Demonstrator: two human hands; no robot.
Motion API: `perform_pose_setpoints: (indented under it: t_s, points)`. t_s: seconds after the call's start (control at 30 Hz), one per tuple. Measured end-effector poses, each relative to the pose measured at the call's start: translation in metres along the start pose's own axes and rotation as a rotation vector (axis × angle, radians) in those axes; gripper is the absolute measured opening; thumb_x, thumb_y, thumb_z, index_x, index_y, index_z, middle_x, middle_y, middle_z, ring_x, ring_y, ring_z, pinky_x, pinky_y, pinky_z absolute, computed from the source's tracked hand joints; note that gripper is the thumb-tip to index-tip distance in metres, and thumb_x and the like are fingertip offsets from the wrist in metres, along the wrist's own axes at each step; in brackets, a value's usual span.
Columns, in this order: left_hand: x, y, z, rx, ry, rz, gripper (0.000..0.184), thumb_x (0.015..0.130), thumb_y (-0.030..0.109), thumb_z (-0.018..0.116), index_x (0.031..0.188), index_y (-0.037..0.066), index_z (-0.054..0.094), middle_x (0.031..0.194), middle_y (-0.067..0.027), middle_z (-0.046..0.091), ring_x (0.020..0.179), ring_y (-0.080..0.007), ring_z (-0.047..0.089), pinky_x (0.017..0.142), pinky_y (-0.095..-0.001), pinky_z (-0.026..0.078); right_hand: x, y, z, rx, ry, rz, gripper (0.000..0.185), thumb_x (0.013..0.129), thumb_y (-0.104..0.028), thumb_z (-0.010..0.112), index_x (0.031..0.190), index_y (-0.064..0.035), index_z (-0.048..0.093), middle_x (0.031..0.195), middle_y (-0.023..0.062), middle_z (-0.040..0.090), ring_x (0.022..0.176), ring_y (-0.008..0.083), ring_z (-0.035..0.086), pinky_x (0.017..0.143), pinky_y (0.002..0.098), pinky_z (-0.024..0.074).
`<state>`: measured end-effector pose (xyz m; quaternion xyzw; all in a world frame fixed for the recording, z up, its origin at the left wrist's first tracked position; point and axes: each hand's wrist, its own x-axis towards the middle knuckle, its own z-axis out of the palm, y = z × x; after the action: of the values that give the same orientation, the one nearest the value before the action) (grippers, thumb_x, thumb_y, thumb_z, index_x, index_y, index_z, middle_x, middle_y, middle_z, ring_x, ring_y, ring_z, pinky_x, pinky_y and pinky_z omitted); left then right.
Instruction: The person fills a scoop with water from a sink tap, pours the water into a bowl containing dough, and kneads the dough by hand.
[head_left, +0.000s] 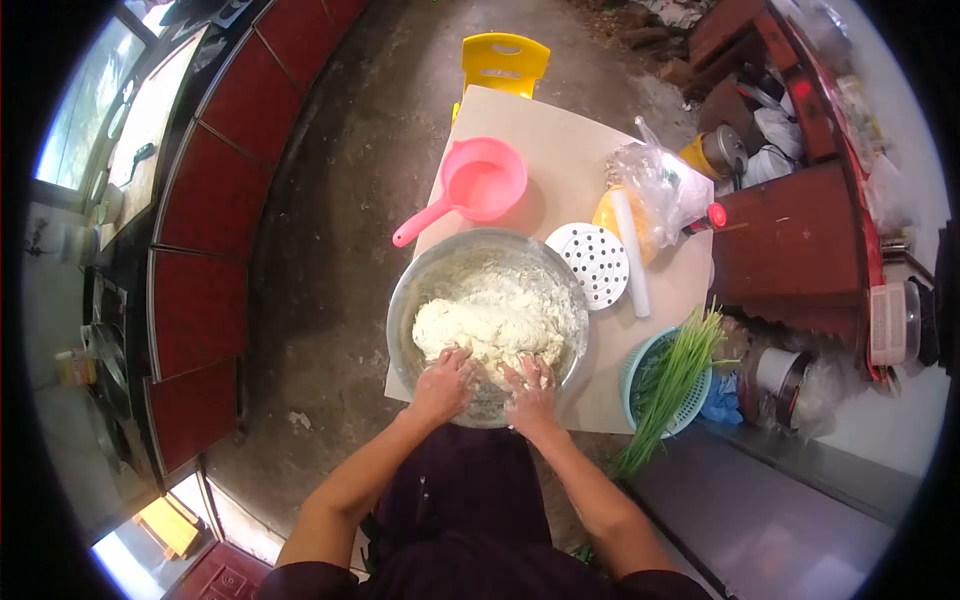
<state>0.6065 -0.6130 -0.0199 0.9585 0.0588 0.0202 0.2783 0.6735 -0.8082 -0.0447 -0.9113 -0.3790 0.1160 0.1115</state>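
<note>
Dough: a large, pale, floury lump [480,322] lies inside the wide, round metal bowl [425,270], with looser crumbs round it.
Bowl: it stands at the near left of the beige-topped desk [598,390], its inner wall smeared with flour.
Left hand: this bare hand [446,384] presses the dough's near side, fingers bent and loosely open.
Right hand: beside it, the other hand [530,392] has its floury fingers spread on the dough.
Dipper: a pink plastic scoop [486,188] sits beyond the bowl, handle pointing left and near.
Right of the bowl: a white round plate with dark holes [588,265], then a slim white cylinder [630,250].
Greens: long green stalks [668,385] lie across a pale teal plastic basket [632,375], near right.
Far edge: a yellow chair [505,62].
</note>
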Motion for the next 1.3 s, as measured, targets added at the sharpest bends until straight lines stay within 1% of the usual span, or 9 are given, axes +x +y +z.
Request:
perform_pose_setpoints:
  t_s: [0.3,0.67,0.77,0.87,0.9,1.0,1.17,1.23,1.3]
  points:
    - [0.054,0.020,0.010,-0.027,-0.350,-0.401,0.022,0.073,0.022,0.058,0.081,0.004,0.067,0.084,-0.0188,0.064,0.081,-0.0339,0.063,0.071,-0.0439,0.051,0.034,0.001,-0.047,0.050,-0.138,0.189,0.094,0.069,-0.028,0.074,0.145,-0.0179,0.019,0.139,0.0269,0.029,0.131,0.0440,0.027,0.106,0.0521,0.0251]
    - [0.091,-0.015,0.062,-0.046,-0.585,-0.575,0.024,0.071,0.013,0.055,0.087,0.001,0.069,0.093,-0.0213,0.066,0.090,-0.0346,0.065,0.079,-0.0434,0.052,0.075,0.022,0.009,0.131,-0.391,0.313,0.081,0.064,-0.014,0.073,0.136,-0.0122,0.035,0.136,0.0329,0.030,0.114,0.0490,0.047,0.088,0.0455,0.0471]
    - [0.081,-0.011,0.068,-0.086,-0.497,-0.650,0.023,0.073,0.016,0.057,0.087,0.002,0.068,0.093,-0.0178,0.067,0.089,-0.0326,0.065,0.079,-0.0421,0.052,0.079,0.022,-0.015,0.058,-0.415,0.211,0.074,0.067,-0.016,0.072,0.133,-0.0098,0.038,0.135,0.0331,0.033,0.113,0.0453,0.050,0.088,0.0442,0.0468]
    - [0.042,-0.031,0.067,-1.081,-0.311,-0.521,0.028,0.078,0.024,0.061,0.097,0.005,0.065,0.093,-0.0108,0.066,0.086,-0.0286,0.065,0.080,-0.0405,0.052,0.063,0.027,-0.045,0.331,-0.490,0.229,0.064,0.073,-0.014,0.066,0.132,-0.0095,0.042,0.132,0.0247,0.040,0.115,0.0403,0.049,0.095,0.0438,0.0417]
    - [0.038,-0.012,0.045,-1.612,-0.191,-0.905,0.034,0.087,0.034,0.056,0.102,0.003,0.058,0.096,-0.0114,0.060,0.097,-0.0271,0.058,0.085,-0.0382,0.048,0.054,0.026,-0.052,0.303,-0.473,0.199,0.063,0.075,-0.016,0.065,0.133,-0.0088,0.042,0.133,0.0248,0.040,0.117,0.0394,0.047,0.097,0.0426,0.0407]
    - [0.031,0.019,-0.008,-2.282,0.134,-1.036,0.045,0.092,0.044,0.046,0.114,0.005,0.052,0.102,-0.0117,0.058,0.100,-0.0320,0.056,0.087,-0.0433,0.047,0.034,0.019,-0.041,0.462,-0.392,0.161,0.063,0.078,-0.022,0.064,0.135,-0.0071,0.041,0.135,0.0249,0.040,0.123,0.0379,0.043,0.101,0.0405,0.0374]
    - [0.034,0.064,0.034,-2.364,0.529,-0.974,0.054,0.092,0.050,0.032,0.123,0.010,0.051,0.119,-0.0136,0.055,0.107,-0.0339,0.053,0.090,-0.0475,0.044,0.013,0.015,0.069,1.211,-0.155,-0.016,0.038,0.093,-0.021,0.050,0.129,-0.0085,0.046,0.119,0.0084,0.054,0.104,0.0184,0.054,0.085,0.0352,0.0483]
    - [0.033,0.066,0.054,-2.369,0.593,-0.881,0.054,0.092,0.049,0.028,0.120,0.010,0.052,0.118,-0.0129,0.056,0.102,-0.0330,0.053,0.089,-0.0477,0.044,0.032,-0.028,-0.012,1.780,-0.309,0.455,0.031,0.095,-0.025,0.049,0.118,-0.0044,0.053,0.111,0.0082,0.057,0.100,0.0184,0.055,0.082,0.0338,0.0483]
    - [0.036,0.063,0.074,-2.215,0.685,-0.889,0.051,0.092,0.051,0.035,0.114,0.008,0.052,0.113,-0.0144,0.057,0.097,-0.0333,0.055,0.086,-0.0487,0.045,0.050,-0.027,0.005,1.533,-0.233,0.589,0.039,0.091,-0.025,0.056,0.121,-0.0019,0.050,0.110,0.0107,0.057,0.097,0.0197,0.056,0.081,0.0322,0.0480]
